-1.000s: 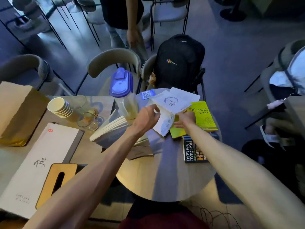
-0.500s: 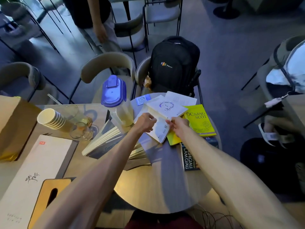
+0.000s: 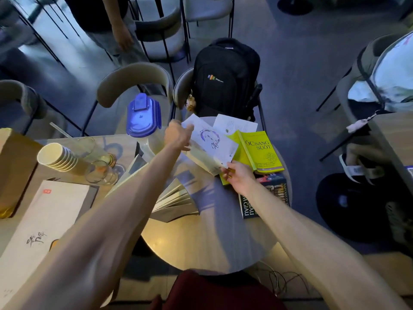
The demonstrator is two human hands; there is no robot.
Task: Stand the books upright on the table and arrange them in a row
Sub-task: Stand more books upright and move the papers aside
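Gripped at two opposite ends: white book (image 3: pixel 212 145), left hand (image 3: pixel 178 136) closed over its far left corner, right hand (image 3: pixel 237 175) pinching its near right corner between thumb and fingers. Lifted off the round table (image 3: pixel 201 238) and tilted, front cover with a blue script title facing up and toward the right; long axis slanting from far left to near right, page edges turned down toward the tabletop. Both forearms stretched forward from the bottom of the view, bare, converging on the book; left wrist bent slightly inward, right knuckles up.

Just right of the white book, lying flat: yellow-green book (image 3: pixel 260 151), cover up, long axis running away from the viewer. Below it, near the right wrist, a dark book (image 3: pixel 274 186) flat on the table edge, partly covered by the arm. Under the left forearm, an open book with fanned pages (image 3: pixel 176 200). Behind the white book, a loose white sheet (image 3: pixel 234 125).

Left of the left hand: clear pitcher with a blue lid (image 3: pixel 143 116). Farther left, a stack of paper cups (image 3: pixel 55 156) on its side and a drinking glass (image 3: pixel 99 172). Beyond the table, a black backpack (image 3: pixel 225 77) on a chair.
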